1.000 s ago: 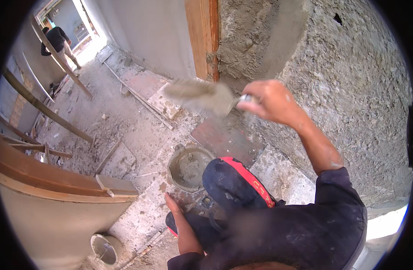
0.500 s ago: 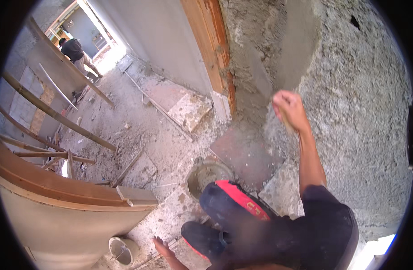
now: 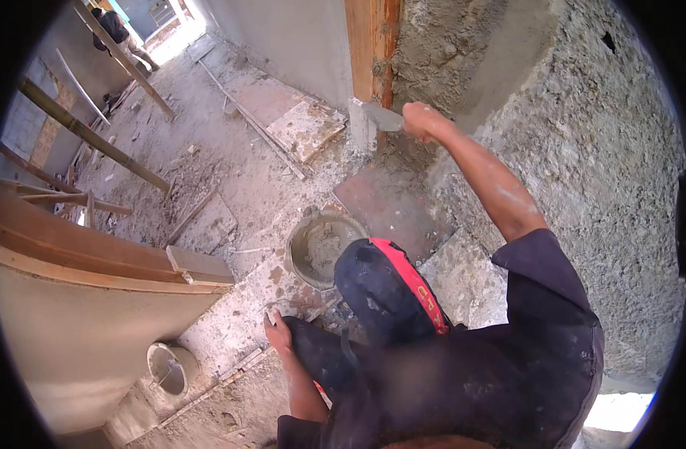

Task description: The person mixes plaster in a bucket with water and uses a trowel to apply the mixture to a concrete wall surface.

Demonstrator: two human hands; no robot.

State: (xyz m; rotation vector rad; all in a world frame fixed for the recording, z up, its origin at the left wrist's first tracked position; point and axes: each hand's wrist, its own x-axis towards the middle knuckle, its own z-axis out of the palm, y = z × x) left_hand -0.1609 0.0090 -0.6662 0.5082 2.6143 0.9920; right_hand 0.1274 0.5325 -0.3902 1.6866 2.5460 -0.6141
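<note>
My right hand [image 3: 424, 121] is closed round the handle of a trowel, which the fingers hide. The trowel's flat grey blade [image 3: 384, 118] points left, at the lower end of the wooden door frame [image 3: 371, 56]. Right beside it, wet grey plaster [image 3: 433, 71] covers a strip of the rough wall. My left hand [image 3: 278, 331] rests by my left knee, fingers apart and holding nothing I can make out. In front of my knees stands a round bucket [image 3: 292, 258] with grey mortar [image 3: 324, 243] in it.
A stained board [image 3: 388, 196] lies under the wet wall. At lower left stands a second bucket [image 3: 157, 359], near a curved-looking wall [image 3: 81, 314]. Slanting poles [image 3: 92, 135] stand on the rubble-strewn floor, and another person [image 3: 115, 30] is at far left.
My right hand has moved left and up with the trowel, from the plastered wall to the foot of the door frame. My left hand has come up beside my knee.
</note>
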